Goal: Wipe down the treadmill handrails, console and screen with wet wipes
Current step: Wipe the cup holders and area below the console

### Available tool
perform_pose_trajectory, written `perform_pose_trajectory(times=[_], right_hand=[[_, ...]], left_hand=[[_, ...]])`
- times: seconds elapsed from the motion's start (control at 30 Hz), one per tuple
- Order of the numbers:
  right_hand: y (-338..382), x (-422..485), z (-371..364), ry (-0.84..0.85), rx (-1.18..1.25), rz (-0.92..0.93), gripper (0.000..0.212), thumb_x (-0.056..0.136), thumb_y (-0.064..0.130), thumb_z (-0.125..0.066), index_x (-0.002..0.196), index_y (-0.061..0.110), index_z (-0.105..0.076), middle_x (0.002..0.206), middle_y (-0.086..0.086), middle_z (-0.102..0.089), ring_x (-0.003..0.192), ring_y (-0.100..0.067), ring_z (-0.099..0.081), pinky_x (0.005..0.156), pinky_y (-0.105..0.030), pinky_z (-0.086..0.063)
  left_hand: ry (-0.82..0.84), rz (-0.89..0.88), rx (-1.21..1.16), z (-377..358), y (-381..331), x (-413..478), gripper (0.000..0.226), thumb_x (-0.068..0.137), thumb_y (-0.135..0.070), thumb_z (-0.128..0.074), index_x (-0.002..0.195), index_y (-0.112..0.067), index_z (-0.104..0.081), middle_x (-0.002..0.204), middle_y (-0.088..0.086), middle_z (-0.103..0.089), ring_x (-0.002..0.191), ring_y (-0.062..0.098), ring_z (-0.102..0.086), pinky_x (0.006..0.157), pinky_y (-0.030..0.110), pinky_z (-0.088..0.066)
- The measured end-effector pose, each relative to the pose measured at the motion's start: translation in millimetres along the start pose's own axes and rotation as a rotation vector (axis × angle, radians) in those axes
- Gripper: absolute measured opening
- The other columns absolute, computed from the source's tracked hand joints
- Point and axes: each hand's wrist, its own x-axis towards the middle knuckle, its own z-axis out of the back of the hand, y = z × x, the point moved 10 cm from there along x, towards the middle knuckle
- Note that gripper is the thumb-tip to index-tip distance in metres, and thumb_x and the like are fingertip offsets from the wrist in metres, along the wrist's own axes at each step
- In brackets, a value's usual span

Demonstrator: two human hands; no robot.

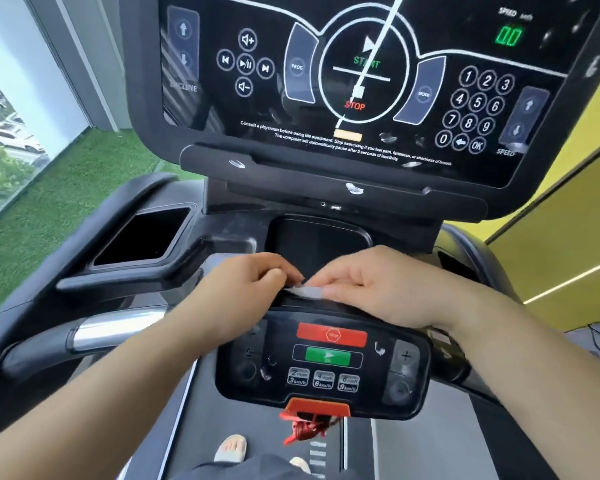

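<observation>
- Two hands are seen in the head view, brought together over the top edge of the lower control panel [323, 358]: the left hand [246, 289] with fingers curled in, the right hand [381, 289] lying flatter, and a small pale wet wipe [307, 292] pinched between the fingertips of both.
- Only a narrow strip of the wipe is visible between the hands; whether it is folded, bunched or being pulled open cannot be told.
- The wipe is judged light, limp and damp, likely to cling to itself and to tear if tugged hard; it would best be taken by opposite edges and spread before being pressed flat under the fingers.
- Just beyond the hands a shallow dark tray [319, 244] is set, and further beyond it the large console screen [361, 81], on which pale smudges can be made out.
- To the left of the left hand a cup-holder recess [142, 237] and a chrome-and-black handrail [84, 330] are found; the right handrail is mostly hidden behind the right forearm.
- Below the hands, a red safety clip [305, 427] hangs from the panel, and its cord could be snagged while wiping; stop and start buttons could be pressed by accident.
</observation>
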Motion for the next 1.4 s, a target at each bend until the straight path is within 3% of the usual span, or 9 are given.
perform_pose_trajectory(times=[0.1, 0.2, 0.43, 0.6, 0.7, 0.87, 0.97, 1.13, 1.4], right_hand=[[-12, -11, 6, -0.029, 0.041, -0.034, 0.020, 0.093, 0.035, -0.054, 0.106, 0.037, -0.069, 0.098, 0.025, -0.068, 0.092, 0.013, -0.060, 0.080, -0.007, -0.047], [-36, -36, 18, -0.009, 0.036, -0.108, 0.020, 0.094, 0.029, -0.054, 0.103, 0.037, -0.070, 0.096, 0.027, -0.068, 0.091, 0.014, -0.059, 0.079, -0.006, -0.046], [-30, -23, 17, -0.144, -0.089, -0.084, 0.019, 0.095, 0.029, -0.052, 0.100, 0.035, -0.070, 0.095, 0.018, -0.068, 0.090, 0.004, -0.060, 0.081, -0.016, -0.048], [-51, -54, 27, -0.160, -0.038, -0.125, 0.020, 0.096, 0.028, -0.053, 0.087, 0.039, -0.066, 0.090, 0.023, -0.067, 0.088, 0.010, -0.059, 0.077, -0.007, -0.044], [-76, -76, 48, -0.261, 0.157, -0.156, 0.018, 0.094, 0.022, -0.056, 0.088, 0.034, -0.068, 0.089, 0.021, -0.070, 0.085, 0.013, -0.060, 0.073, -0.002, -0.041], [-96, -80, 63, -0.564, 1.058, -0.098, 0.013, 0.089, 0.008, -0.056, 0.088, 0.014, -0.068, 0.078, 0.003, -0.071, 0.071, -0.008, -0.065, 0.063, -0.019, -0.051], [-89, -67, 36, -0.489, 0.857, -0.134, 0.018, 0.096, 0.012, -0.052, 0.094, 0.020, -0.068, 0.085, 0.005, -0.071, 0.082, -0.010, -0.065, 0.075, -0.024, -0.049], [-81, -74, 30, -0.575, 0.213, -0.152, 0.023, 0.096, 0.018, -0.053, 0.092, 0.040, -0.062, 0.095, 0.022, -0.063, 0.091, 0.009, -0.055, 0.074, -0.006, -0.041], [-67, -84, 25, -0.466, 0.215, 0.016, 0.019, 0.087, 0.019, -0.065, 0.103, 0.027, -0.073, 0.091, 0.012, -0.065, 0.085, -0.001, -0.058, 0.076, -0.009, -0.043]], left_hand=[[0.017, 0.019, 0.021, 2, 2, -1, 0.035, 0.095, -0.017, -0.040, 0.087, -0.033, -0.070, 0.091, -0.020, -0.068, 0.083, -0.002, -0.060, 0.063, 0.002, -0.042], [0.033, 0.034, 0.064, 1, 2, 0, 0.034, 0.095, -0.018, -0.041, 0.084, -0.034, -0.069, 0.089, -0.013, -0.070, 0.082, 0.011, -0.064, 0.068, 0.016, -0.049], [0.073, 0.004, 0.255, -14, -28, 5, 0.032, 0.093, -0.022, -0.037, 0.086, -0.041, -0.061, 0.092, -0.018, -0.068, 0.092, 0.008, -0.063, 0.089, 0.031, -0.049], [0.087, -0.007, 0.366, -22, -34, 1, 0.030, 0.094, -0.026, -0.035, 0.089, -0.044, -0.058, 0.094, -0.012, -0.070, 0.072, 0.010, -0.063, 0.075, 0.030, -0.052], [0.091, -0.005, 0.377, -25, -37, 0, 0.029, 0.095, -0.026, -0.035, 0.086, -0.045, -0.055, 0.092, -0.009, -0.071, 0.075, 0.014, -0.065, 0.076, 0.034, -0.053], [0.069, -0.004, 0.349, -28, -44, -1, 0.028, 0.095, -0.027, -0.036, 0.088, -0.042, -0.059, 0.089, -0.011, -0.071, 0.084, 0.016, -0.067, 0.081, 0.037, -0.053], [0.047, 0.009, 0.324, -28, -45, -3, 0.028, 0.096, -0.027, -0.037, 0.089, -0.044, -0.058, 0.086, -0.025, -0.066, 0.086, 0.017, -0.067, 0.082, 0.038, -0.053], [0.012, 0.003, 0.340, -28, -46, -5, 0.028, 0.096, -0.027, -0.036, 0.090, -0.044, -0.057, 0.088, -0.023, -0.066, 0.076, 0.013, -0.066, 0.077, 0.034, -0.053], [0.019, -0.030, 0.314, -28, -44, -5, 0.028, 0.097, -0.025, -0.038, 0.093, -0.042, -0.061, 0.090, -0.028, -0.065, 0.068, -0.001, -0.062, 0.069, 0.027, -0.050]])
